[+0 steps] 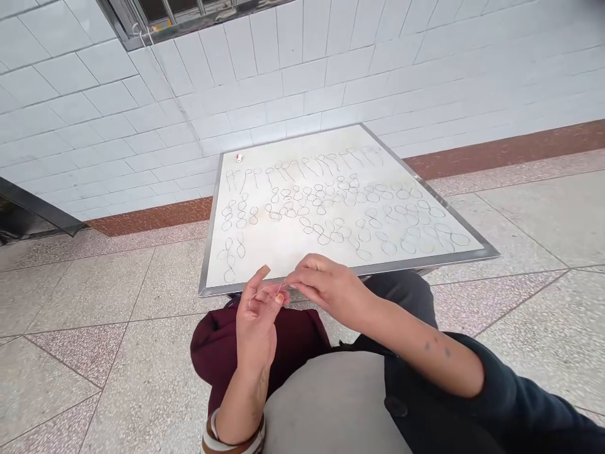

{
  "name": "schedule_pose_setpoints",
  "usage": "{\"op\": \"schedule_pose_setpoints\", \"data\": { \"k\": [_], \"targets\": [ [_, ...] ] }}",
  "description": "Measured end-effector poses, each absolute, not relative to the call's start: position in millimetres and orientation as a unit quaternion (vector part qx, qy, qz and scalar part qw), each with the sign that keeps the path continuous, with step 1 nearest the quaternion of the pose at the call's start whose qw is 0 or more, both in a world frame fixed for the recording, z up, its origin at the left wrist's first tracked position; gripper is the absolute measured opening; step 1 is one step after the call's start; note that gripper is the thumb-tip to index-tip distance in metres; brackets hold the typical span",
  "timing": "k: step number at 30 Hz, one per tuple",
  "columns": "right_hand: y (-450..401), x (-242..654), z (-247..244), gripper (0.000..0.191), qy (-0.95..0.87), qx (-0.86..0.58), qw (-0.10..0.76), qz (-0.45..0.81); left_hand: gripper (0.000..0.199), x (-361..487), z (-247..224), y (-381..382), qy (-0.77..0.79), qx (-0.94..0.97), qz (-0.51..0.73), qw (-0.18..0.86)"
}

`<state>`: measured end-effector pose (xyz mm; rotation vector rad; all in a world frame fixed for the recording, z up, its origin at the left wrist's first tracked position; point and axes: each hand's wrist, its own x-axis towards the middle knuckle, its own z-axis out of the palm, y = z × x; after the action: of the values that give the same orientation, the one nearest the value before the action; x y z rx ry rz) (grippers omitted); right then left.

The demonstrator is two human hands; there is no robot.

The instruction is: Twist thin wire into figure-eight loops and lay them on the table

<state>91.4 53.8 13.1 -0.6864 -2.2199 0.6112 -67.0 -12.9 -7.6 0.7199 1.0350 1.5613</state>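
A thin pale strand, which looks like wire, runs between my two hands just beyond my lap, near the table's front edge. My left hand is turned palm up, with the thumb and a finger closed on the strand and the index finger raised. From the right, my right hand pinches the strand's other part between thumb and fingertips. On the white table lie many thin wire figure-eights. Farther back is a row of single loops with straight tails.
A small red and white object sits at the table's far left corner. Behind the table stands a white tiled wall with a barred window. Maroon cloth covers one leg. The floor is speckled stone.
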Motion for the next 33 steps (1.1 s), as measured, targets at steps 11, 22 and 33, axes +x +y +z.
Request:
{"op": "schedule_pose_setpoints", "data": {
  "k": [11,22,33],
  "targets": [
    [40,122,24,0.03,-0.9,-0.259,0.34,0.089,0.056,-73,28,-31,0.415,0.379,0.57,0.599],
    [35,130,31,0.031,-0.934,-0.203,0.291,0.032,0.055,-59,24,-28,0.505,0.435,0.496,0.557],
    [32,128,23,0.027,-0.925,-0.207,0.315,0.05,0.054,-42,12,-34,0.538,0.432,0.557,0.462]
  ]
}}
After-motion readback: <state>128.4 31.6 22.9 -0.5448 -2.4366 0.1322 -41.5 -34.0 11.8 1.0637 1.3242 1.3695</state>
